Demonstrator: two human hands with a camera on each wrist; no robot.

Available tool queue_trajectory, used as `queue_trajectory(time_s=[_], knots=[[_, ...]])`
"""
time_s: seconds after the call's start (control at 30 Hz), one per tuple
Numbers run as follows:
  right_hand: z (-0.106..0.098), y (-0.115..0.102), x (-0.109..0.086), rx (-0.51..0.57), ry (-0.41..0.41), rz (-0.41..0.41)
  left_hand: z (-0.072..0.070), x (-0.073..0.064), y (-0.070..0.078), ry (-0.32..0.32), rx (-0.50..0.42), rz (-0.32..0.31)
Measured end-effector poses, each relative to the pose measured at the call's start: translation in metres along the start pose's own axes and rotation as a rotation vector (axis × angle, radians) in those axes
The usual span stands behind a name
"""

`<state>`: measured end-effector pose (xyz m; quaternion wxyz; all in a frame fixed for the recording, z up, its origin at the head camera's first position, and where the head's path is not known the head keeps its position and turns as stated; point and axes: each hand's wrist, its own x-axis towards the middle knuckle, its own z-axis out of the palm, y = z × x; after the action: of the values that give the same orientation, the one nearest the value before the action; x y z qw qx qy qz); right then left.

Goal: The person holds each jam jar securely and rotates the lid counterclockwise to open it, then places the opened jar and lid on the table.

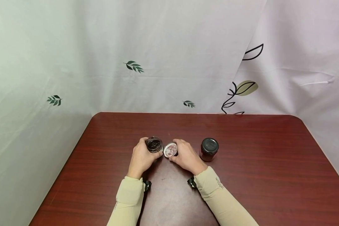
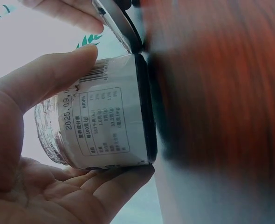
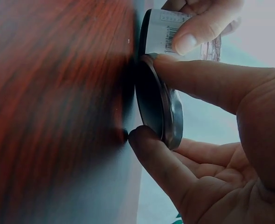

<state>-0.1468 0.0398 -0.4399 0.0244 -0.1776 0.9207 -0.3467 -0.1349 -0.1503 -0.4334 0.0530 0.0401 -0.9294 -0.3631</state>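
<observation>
A glass jar [image 1: 154, 145] without its lid stands on the table, dark contents visible through its mouth. My left hand [image 1: 142, 158] grips it from the left, thumb on the near side. The jar's white label [image 2: 105, 112] shows printed text and a barcode in the left wrist view. Just right of the jar, my right hand [image 1: 187, 156] pinches a lid [image 1: 170, 150] by its edge. Its pale, stained inner side faces up, and its dark top [image 3: 149, 98] faces the table in the right wrist view. Lid and jar are very close together; whether they touch I cannot tell.
A second jar [image 1: 209, 149] with a dark lid on stands upright to the right of my right hand. The reddish-brown table [image 1: 257, 175] has rounded far corners. A white curtain [image 1: 164, 37] with leaf prints hangs behind and beside it.
</observation>
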Motion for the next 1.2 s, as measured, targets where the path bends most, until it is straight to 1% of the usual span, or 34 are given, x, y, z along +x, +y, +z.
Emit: queue_trajectory(time_s=[0.67, 1.2], knots=[[0.0005, 0.0032, 0.0002, -0.049, -0.023, 0.003, 0.0002, -0.0004, 0.0003, -0.012, 0.001, -0.032], [0.002, 0.0052, -0.0004, -0.073, 0.004, -0.017, 0.0008, -0.0006, -0.0003, -0.013, 0.012, -0.043]])
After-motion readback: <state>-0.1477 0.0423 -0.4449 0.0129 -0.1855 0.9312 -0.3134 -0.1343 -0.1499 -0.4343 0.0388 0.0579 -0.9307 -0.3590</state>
